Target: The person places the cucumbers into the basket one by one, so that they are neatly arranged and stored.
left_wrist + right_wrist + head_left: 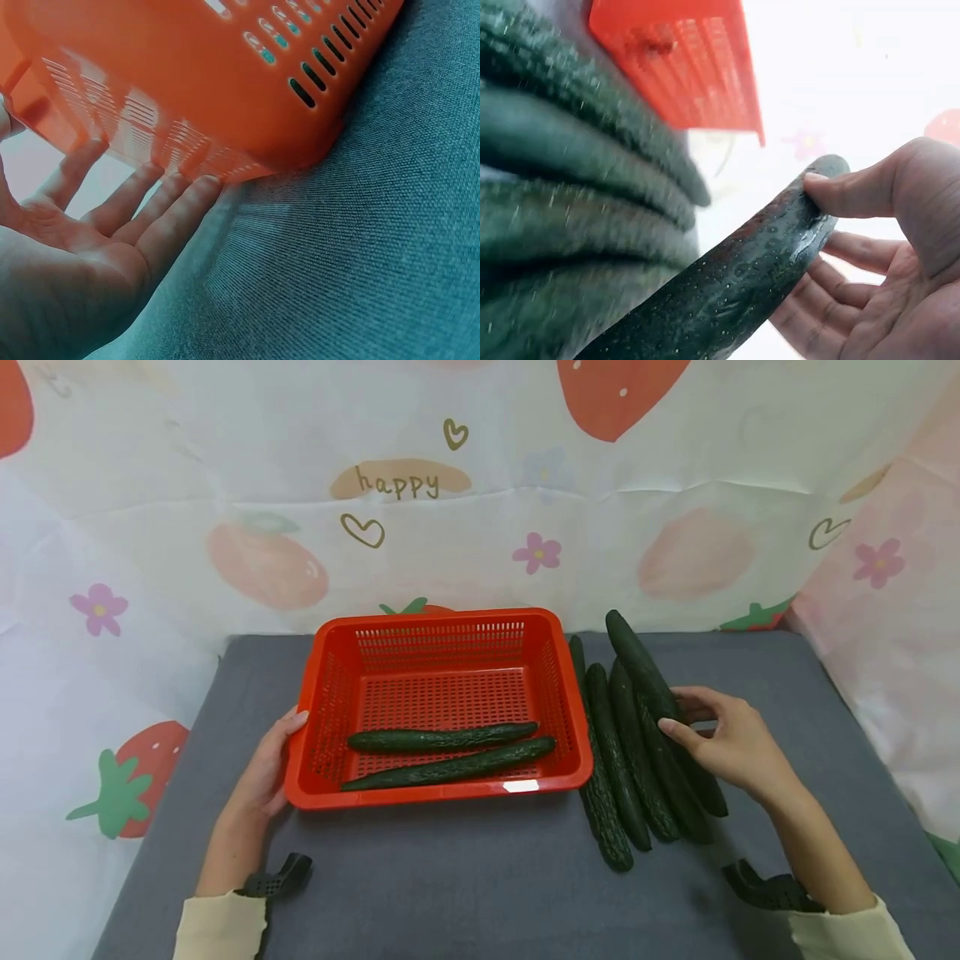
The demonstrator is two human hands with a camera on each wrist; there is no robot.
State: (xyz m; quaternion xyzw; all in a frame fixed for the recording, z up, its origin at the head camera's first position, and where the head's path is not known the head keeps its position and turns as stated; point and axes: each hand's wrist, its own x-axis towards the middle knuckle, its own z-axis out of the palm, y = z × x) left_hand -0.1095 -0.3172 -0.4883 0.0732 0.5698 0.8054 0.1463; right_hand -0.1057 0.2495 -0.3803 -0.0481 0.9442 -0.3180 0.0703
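My left hand holds the left side of a red plastic basket, thumb at the rim and fingertips against the slotted wall in the left wrist view. Inside the basket, two dark green cucumbers lie side by side toward the front. To the basket's right, my right hand pinches another cucumber between thumb and fingers. That cucumber is tilted, its far end raised over the others in the right wrist view. Several more cucumbers lie lengthwise in a row beneath and beside it, close to the basket's right wall.
A grey cloth covers the table. Behind it hangs a pale curtain printed with strawberries, flowers and hearts. Dark wrist straps sit at both sleeves.
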